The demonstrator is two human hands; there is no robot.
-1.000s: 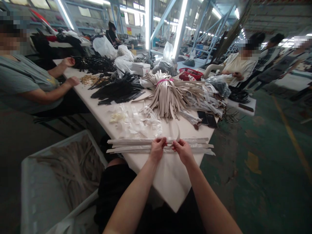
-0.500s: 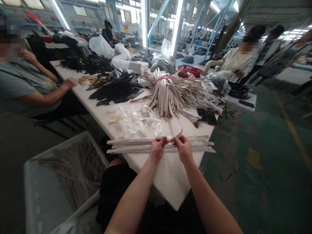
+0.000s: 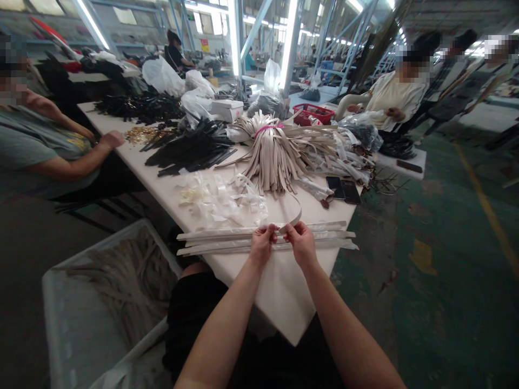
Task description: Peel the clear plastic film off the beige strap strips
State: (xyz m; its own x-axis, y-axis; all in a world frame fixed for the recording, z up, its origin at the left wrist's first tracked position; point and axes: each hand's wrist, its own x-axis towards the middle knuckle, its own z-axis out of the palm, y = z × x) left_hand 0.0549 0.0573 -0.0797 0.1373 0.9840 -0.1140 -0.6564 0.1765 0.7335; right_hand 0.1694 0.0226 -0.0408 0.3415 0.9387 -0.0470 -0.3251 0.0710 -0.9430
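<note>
Right hand (image 3: 299,242): your fingers clamp flat, curved beige strip (image 3: 297,216) near table's (image 3: 294,302) front corner.
Left hand (image 3: 263,243): fingers together, content unclear.

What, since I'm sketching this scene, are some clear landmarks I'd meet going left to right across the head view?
Plastic bin, white box, left hand, right hand, dark flat rectangles, yellow floor mark.

Factory workshop — tube lights (image 3: 288,43), blue beams (image 3: 256,28), table (image 3: 292,302) heaped with straps (image 3: 271,162), co-workers (image 3: 44,148)
</note>
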